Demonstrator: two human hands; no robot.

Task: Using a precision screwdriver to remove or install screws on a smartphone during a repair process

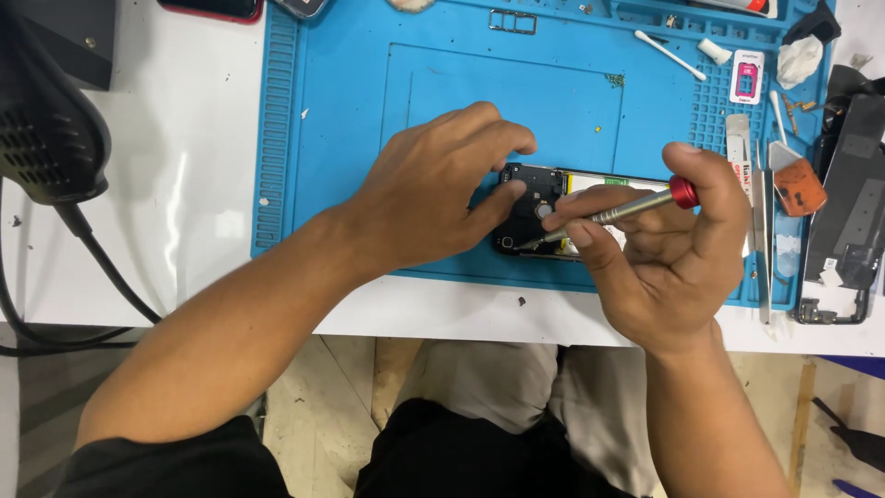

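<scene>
Lap: black trousers (461, 452) and a light cloth (516, 383) are showing at the bottom of the view, closest to the lens, below the table edge.
Forearms: 2 bare arms are reaching up from the lower corners onto a white table (184, 184).
Left hand (433, 198): it is lying palm down over the dark end of an opened phone (530, 207), fingers curled, thumb and fingertips pressing on the casing and pinning it in place.
Right hand (664, 249): it is pinching a slim metal screwdriver (618, 210) with a red cap between thumb and fingers, the cap resting against the index finger.
Screwdriver tip: it is pointing down and left, meeting the lower edge of the phone's black end.
Phone: it is lying flat, back cover off, near the front edge of a blue work mat (350, 120) (a white and green strip is showing along its far edge).
Mat, right side: a cotton swab (668, 54), a small pink and white card (746, 77), a crumpled tissue (798, 60) and tweezers (763, 240) are sitting among the moulded compartments, well apart from the phone.
Far right: a second dark phone part (848, 212) is lying half off the mat.
Far left: a black device (46, 120) with a trailing cable (101, 263) is resting on the table.
</scene>
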